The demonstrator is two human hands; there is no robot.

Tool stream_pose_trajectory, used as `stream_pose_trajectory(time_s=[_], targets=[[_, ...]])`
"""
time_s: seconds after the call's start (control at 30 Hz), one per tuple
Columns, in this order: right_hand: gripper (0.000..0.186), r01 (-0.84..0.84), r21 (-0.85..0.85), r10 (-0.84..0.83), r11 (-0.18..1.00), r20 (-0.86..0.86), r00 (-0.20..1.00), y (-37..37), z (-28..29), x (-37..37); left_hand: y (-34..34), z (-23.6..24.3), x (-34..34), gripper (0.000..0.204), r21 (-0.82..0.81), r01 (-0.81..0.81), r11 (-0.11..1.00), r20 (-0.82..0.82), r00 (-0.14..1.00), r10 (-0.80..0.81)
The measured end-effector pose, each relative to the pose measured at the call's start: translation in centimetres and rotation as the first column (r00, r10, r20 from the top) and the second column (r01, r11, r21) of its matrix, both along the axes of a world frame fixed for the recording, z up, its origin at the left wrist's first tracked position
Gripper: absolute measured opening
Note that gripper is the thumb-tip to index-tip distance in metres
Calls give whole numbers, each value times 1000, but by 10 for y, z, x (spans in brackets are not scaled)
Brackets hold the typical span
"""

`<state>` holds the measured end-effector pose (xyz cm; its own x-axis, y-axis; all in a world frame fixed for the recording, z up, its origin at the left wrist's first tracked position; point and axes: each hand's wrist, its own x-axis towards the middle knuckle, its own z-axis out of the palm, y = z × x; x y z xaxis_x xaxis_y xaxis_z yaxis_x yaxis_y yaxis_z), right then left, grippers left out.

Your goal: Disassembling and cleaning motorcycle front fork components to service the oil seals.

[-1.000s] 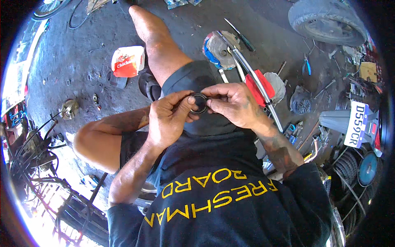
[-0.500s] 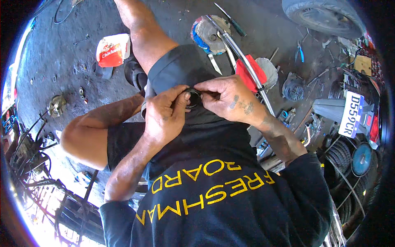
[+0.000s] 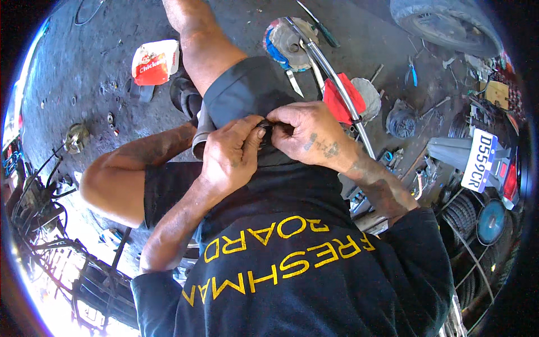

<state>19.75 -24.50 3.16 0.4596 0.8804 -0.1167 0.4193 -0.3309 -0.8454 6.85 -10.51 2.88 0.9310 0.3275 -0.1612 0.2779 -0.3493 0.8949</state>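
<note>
A small black ring (image 3: 264,133), perhaps a rubber seal, sits between my two hands above my lap. My left hand (image 3: 230,150) pinches its left side, thumb and forefinger pressed together on it. On the other side my right hand (image 3: 312,135) grips the ring with bent fingers. Much of the ring is hidden by my fingertips. Just to the right of my right hand lies a long shiny metal tube (image 3: 332,73), beside a red cloth (image 3: 341,96).
A round grey disc (image 3: 293,47), a knife (image 3: 294,84) and a screwdriver (image 3: 325,32) lie ahead. A red-and-white box (image 3: 155,62) is at left. To the right are a tyre (image 3: 443,25), pliers (image 3: 412,74) and a rear fender with number plate (image 3: 479,160).
The ring has turned or tilted between my fingers, and its opening shows less. My hands have come slightly closer together around it.
</note>
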Motion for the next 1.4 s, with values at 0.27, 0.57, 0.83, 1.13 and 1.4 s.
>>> stream_pose_trajectory(time_s=[0.27,0.57,0.83,1.13,1.4], targets=[[10,-254,68,248,965,87,965,7,-10,16,6,-6,-4,16,82,106,991,15,994,-108],[20,29,-68,-36,997,-102,994,10,4,8,11,-7,6,29,-611,-291,737,-336,937,91],[11,151,124,-138,981,-108,985,22,-11,0,18,-3,1,29,-716,-403,570,-407,905,128],[33,198,60,-87,978,-749,657,-6,-10,12,26,3,1,35,-802,-483,351,-459,875,155],[40,-10,262,31,965,-73,997,-6,-5,2,25,3,-3,34,-831,-470,297,-436,883,176]])
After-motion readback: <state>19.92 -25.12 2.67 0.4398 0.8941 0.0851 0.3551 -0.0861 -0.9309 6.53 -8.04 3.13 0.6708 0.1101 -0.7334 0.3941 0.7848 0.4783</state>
